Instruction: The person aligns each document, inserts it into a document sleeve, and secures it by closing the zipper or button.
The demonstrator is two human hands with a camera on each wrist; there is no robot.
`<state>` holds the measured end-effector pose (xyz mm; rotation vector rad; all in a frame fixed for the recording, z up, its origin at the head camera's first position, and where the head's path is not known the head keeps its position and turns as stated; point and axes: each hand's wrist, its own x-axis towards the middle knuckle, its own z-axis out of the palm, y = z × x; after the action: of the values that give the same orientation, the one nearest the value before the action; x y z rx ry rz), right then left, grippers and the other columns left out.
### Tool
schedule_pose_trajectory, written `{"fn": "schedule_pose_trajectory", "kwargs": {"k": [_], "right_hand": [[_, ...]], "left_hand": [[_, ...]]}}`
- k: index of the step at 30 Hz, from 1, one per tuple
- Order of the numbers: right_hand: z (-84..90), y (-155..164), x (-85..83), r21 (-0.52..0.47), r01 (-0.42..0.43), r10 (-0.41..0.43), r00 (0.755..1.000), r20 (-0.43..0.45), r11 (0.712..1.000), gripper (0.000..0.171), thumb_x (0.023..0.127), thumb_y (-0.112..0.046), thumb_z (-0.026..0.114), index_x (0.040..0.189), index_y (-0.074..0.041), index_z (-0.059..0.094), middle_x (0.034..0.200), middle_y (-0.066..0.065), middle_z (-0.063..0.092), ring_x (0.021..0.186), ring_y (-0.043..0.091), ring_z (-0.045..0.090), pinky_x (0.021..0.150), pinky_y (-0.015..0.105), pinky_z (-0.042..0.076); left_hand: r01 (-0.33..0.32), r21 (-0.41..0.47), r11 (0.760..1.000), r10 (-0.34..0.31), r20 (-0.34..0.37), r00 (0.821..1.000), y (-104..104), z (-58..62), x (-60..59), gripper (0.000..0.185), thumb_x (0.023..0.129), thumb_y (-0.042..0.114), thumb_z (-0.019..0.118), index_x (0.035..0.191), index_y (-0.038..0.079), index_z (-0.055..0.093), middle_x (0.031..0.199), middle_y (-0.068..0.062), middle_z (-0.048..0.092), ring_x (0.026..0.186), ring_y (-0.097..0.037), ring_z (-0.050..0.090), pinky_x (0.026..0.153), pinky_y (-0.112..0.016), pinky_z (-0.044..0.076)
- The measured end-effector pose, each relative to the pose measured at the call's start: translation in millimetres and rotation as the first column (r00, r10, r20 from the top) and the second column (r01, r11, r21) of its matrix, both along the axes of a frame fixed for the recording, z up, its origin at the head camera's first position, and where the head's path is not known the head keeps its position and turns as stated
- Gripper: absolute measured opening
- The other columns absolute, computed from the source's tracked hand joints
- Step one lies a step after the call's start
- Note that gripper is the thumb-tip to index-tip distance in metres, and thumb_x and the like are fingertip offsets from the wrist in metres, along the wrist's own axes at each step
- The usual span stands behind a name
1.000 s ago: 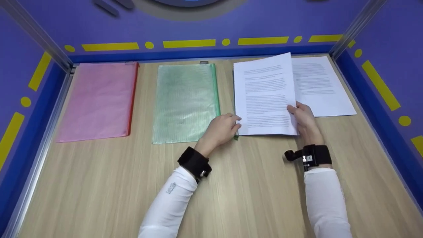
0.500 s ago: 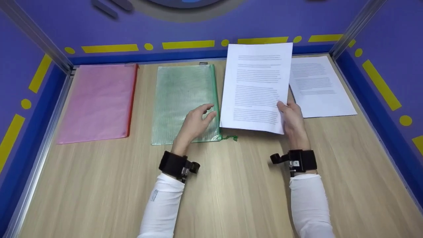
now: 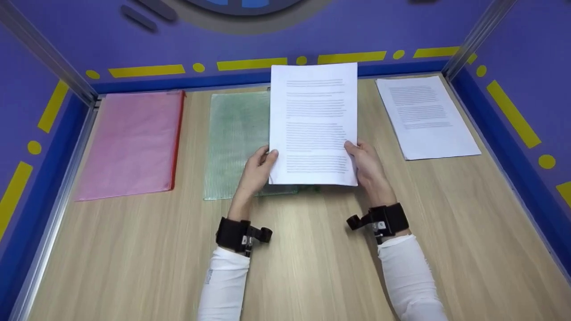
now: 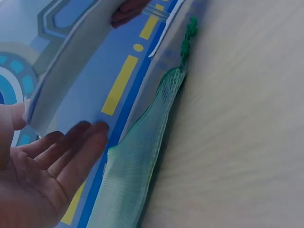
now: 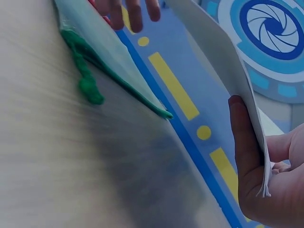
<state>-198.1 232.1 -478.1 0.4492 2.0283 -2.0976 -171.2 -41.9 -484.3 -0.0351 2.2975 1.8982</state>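
Both hands hold a white stack of printed sheets (image 3: 312, 111) off the table, above the right part of a green mesh zip pouch (image 3: 234, 133). My left hand (image 3: 267, 158) pinches the stack's lower left edge, thumb on top and fingers beneath. The right hand (image 3: 352, 149) grips the lower right edge the same way. In the left wrist view the left hand's fingers (image 4: 71, 147) lie under the stack (image 4: 71, 66), over the pouch (image 4: 137, 166). The right wrist view shows the stack (image 5: 223, 57) curving up from my right hand (image 5: 266, 166), and the pouch's green zip cord (image 5: 85, 78) on the table.
A pink zip pouch (image 3: 134, 142) lies flat at the left. One printed sheet (image 3: 426, 116) lies at the back right. Purple walls with yellow marks (image 3: 147, 70) close in the wooden table (image 3: 312, 258) on three sides.
The stack has moved left from over the single sheet to above the green pouch. My left hand let go, touched the pouch, then took the stack's left edge again.
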Motion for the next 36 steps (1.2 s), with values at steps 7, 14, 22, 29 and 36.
{"fn": "schedule_pose_trajectory", "kwargs": {"k": [7, 14, 22, 29, 36], "right_hand": [[-5.4, -15.0, 3.9, 0.011, -0.055, 0.055, 0.998, -0.002, 0.998, 0.041, 0.106, -0.021, 0.044, 0.142, -0.002, 0.046, 0.119, 0.008, 0.065, 0.106, 0.015, 0.064, 0.087, 0.025, 0.051], [-3.8, -15.2, 8.3, 0.001, -0.097, 0.097, 0.995, -0.018, 0.995, 0.046, 0.104, -0.032, 0.048, 0.143, -0.008, 0.048, 0.116, 0.005, 0.066, 0.103, 0.015, 0.064, 0.084, 0.026, 0.051], [-3.7, -14.9, 6.6, -0.1, -0.149, 0.148, 0.989, -0.018, 0.984, 0.049, 0.103, -0.033, 0.049, 0.147, -0.013, 0.044, 0.113, 0.003, 0.069, 0.099, 0.014, 0.068, 0.079, 0.025, 0.054], [-5.4, -7.2, 6.8, -0.096, -0.172, 0.172, 0.985, -0.003, 0.98, 0.045, 0.105, -0.023, 0.045, 0.147, -0.009, 0.042, 0.109, 0.002, 0.071, 0.097, 0.014, 0.07, 0.078, 0.025, 0.056], [-8.9, 2.7, 7.6, -0.068, -0.15, 0.15, 0.989, -0.002, 0.986, 0.044, 0.104, -0.02, 0.048, 0.145, -0.004, 0.044, 0.102, 0.0, 0.072, 0.091, 0.013, 0.071, 0.074, 0.024, 0.057]], "left_hand": [[-0.064, 0.142, 0.988, 0.061, 0.026, 0.998, 0.5, -1.9, 0.7, 0.039, 0.105, 0.027, 0.049, 0.14, 0.011, 0.052, 0.113, -0.014, 0.07, 0.091, -0.019, 0.07, 0.07, -0.026, 0.055], [-0.096, 0.189, 0.977, 0.093, 0.028, 0.995, 3.2, -3.8, 2.6, 0.04, 0.106, 0.018, 0.042, 0.145, 0.011, 0.047, 0.124, -0.01, 0.068, 0.104, -0.02, 0.069, 0.087, -0.031, 0.055], [-0.119, 0.241, 0.963, 0.124, -0.005, 0.992, 8.0, -5.2, 2.3, 0.038, 0.106, 0.015, 0.042, 0.142, 0.009, 0.049, 0.126, -0.011, 0.067, 0.108, -0.02, 0.065, 0.095, -0.033, 0.051], [-0.12, 0.189, 0.975, 0.122, -0.002, 0.992, 13.3, -4.7, 1.6, 0.036, 0.106, 0.016, 0.043, 0.14, 0.007, 0.051, 0.119, -0.014, 0.067, 0.099, -0.019, 0.064, 0.087, -0.031, 0.052], [-0.058, 0.08, 0.995, 0.059, -0.01, 0.998, 14.1, -1.7, 0.5, 0.034, 0.106, 0.022, 0.046, 0.135, 0.008, 0.055, 0.104, -0.015, 0.07, 0.08, -0.017, 0.066, 0.065, -0.026, 0.053]]}}
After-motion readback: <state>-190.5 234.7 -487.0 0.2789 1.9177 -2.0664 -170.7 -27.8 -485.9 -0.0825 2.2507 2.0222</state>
